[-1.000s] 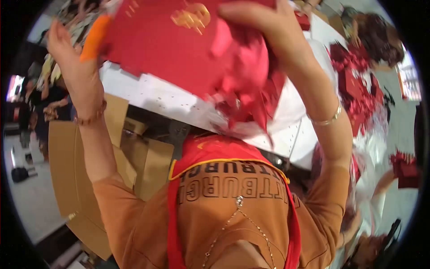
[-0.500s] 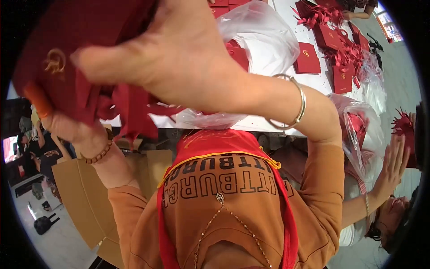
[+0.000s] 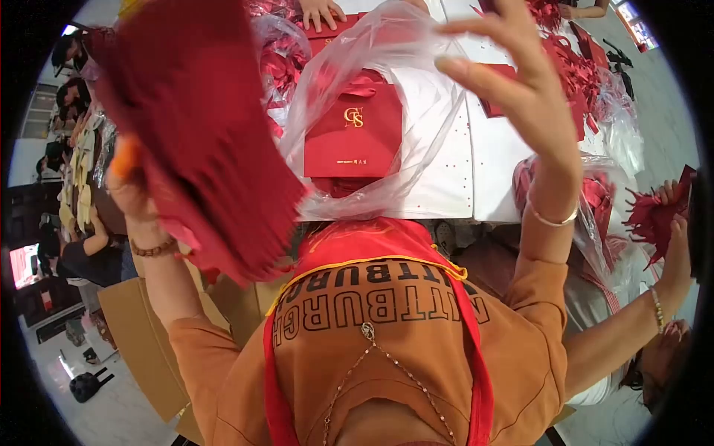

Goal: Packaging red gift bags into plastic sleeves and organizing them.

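My left hand (image 3: 134, 197) is raised at the left and grips a thick stack of dark red paper bags (image 3: 197, 141), fanned out and tilted down toward me. My right hand (image 3: 520, 82) is lifted at the upper right with its fingers spread, holding nothing, right beside the edge of a clear plastic bag (image 3: 387, 111). That plastic bag lies open on the white table (image 3: 454, 178) with a red gift bag (image 3: 355, 137) with a gold emblem inside it.
More red bags and ribbon bundles (image 3: 573, 59) cover the far side of the table. A person at the right (image 3: 654, 297) holds red pieces. Another person's hands (image 3: 323, 11) rest at the table's far edge. Cardboard boxes (image 3: 141, 334) stand at my left.
My right hand has let go of the red stack and moved up to the right, fingers now spread. The left hand keeps the stack, which has swung left, uncovering the plastic bag on the table.
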Motion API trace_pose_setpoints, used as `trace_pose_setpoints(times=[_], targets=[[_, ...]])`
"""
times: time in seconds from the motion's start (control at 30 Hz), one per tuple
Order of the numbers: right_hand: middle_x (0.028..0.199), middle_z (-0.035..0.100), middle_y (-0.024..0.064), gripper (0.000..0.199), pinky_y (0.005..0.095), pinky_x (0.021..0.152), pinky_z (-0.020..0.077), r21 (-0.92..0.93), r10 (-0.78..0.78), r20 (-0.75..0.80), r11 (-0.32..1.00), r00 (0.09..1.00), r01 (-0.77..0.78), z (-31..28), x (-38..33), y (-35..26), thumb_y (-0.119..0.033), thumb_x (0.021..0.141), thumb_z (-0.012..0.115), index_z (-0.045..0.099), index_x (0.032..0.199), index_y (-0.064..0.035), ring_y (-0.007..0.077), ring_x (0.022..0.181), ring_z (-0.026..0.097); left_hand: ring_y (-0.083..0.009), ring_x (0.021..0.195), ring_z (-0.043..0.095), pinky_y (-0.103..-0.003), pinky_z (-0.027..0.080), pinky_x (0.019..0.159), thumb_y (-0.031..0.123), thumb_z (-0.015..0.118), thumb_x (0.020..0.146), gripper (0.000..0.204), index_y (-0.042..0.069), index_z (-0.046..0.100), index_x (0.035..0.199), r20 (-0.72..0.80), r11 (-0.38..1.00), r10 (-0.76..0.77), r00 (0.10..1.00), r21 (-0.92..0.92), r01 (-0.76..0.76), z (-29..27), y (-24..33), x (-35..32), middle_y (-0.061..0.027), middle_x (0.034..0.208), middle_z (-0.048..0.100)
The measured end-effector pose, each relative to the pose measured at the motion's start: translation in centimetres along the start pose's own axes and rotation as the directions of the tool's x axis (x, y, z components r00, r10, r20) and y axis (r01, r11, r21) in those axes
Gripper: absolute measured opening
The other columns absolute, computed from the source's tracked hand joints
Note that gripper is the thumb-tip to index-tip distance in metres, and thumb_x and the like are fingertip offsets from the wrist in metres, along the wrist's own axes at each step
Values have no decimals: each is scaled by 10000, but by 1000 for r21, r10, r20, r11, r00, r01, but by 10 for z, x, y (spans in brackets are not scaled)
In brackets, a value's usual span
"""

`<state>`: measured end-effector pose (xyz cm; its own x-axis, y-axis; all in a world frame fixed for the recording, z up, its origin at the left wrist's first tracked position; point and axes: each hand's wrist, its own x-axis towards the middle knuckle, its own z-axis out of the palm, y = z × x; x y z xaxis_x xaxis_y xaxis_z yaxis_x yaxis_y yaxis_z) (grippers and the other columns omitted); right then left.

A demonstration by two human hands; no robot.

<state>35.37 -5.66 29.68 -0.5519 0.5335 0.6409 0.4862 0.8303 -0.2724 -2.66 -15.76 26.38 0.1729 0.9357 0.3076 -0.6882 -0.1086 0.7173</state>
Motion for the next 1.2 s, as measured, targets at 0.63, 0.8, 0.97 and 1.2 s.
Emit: trace_pose_setpoints(times=[0.63, 0.8, 0.97, 1.2], targets=[[1369, 337, 96, 818, 251, 621, 480, 521, 237, 305, 769, 922, -370, 53, -61, 6, -46, 678, 678, 255, 1375, -111, 138, 743, 544, -188, 861, 627, -294, 546, 737, 33, 527, 828, 350, 3, 464, 1171, -275, 723, -665, 695, -5, 690, 3, -105, 75, -127, 1046, 581], [1329, 378, 131, 785, 246, 593, 460, 365, 290, 344, 835, 893, -412, 51, -52, -16, 55, 661, 562, 273, 1369, -121, 171, 634, 520, -183, 866, 618, -293, 543, 738, 38, 555, 823, 355, 7, 467, 1166, -384, 759, -581, 717, 62, 648, -3, -107, 68, -120, 1047, 579], [1355, 356, 119, 774, 243, 623, 454, 416, 267, 246, 839, 932, -351, 55, -54, -6, 82, 654, 525, 282, 1364, -108, 165, 650, 518, -184, 874, 615, -296, 539, 750, 33, 558, 822, 321, 9, 482, 1132, -413, 782, -560, 718, 20, 622, -4, -123, 68, -122, 1045, 577], [1385, 324, 93, 787, 206, 669, 432, 457, 210, 155, 851, 965, -259, 64, -52, 12, 103, 634, 479, 261, 1371, -66, 95, 651, 466, -200, 891, 608, -328, 540, 756, 17, 559, 817, 354, 34, 448, 1152, -408, 822, -516, 753, 12, 569, -4, -147, 63, -127, 1057, 566]])
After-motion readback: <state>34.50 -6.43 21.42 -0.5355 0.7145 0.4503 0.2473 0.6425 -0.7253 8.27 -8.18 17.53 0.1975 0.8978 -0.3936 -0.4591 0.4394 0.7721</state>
